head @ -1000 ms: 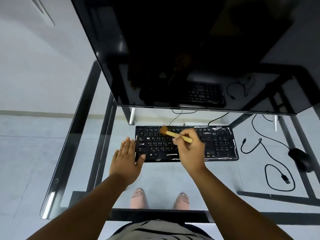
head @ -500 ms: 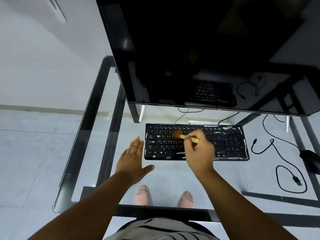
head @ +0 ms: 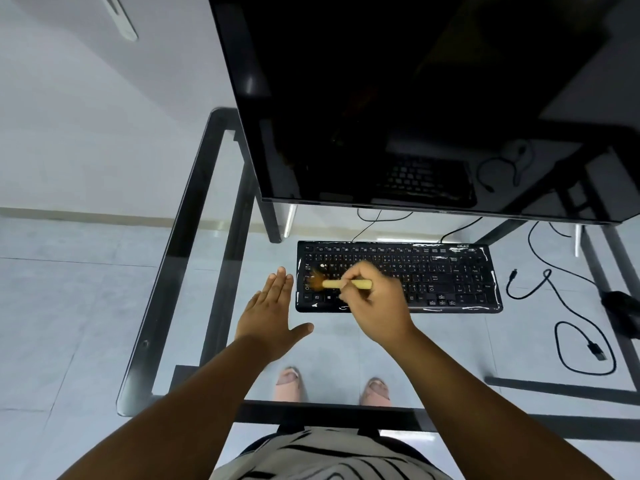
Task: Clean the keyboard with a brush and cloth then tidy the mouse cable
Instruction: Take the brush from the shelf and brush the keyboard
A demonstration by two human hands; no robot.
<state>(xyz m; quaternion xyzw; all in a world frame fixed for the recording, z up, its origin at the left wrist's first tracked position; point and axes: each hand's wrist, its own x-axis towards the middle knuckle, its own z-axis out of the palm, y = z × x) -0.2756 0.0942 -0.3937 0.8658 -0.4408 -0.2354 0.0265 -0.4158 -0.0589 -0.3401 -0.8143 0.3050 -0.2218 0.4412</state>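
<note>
In the head view, the keyboard [head: 398, 277] lies flat on the glass desk [head: 194, 216], just in front of the lower edge of the monitor [head: 415, 98]. The right hand [head: 375, 306] grips the wooden handle of the brush [head: 341, 284], fingers curled round it, with the handle lying roughly level and the bristles down on the keys at the keyboard's left end. The left hand [head: 273, 317] holds nothing; its fingers are straight and together, thumb spread, palm down on the glass just beside the keyboard's left edge, apparently placed to steady it. The step in hand is judged to be the brushing stage, working the left key block. No cloth is visible. The mouse [head: 620, 303] sits at the right edge of the view, with its cable [head: 571, 327] trailing in loose loops across the glass, untidied. The next move calls for sweeping the bristles on across the remaining rows, then locating the cloth for the wipe.
</note>
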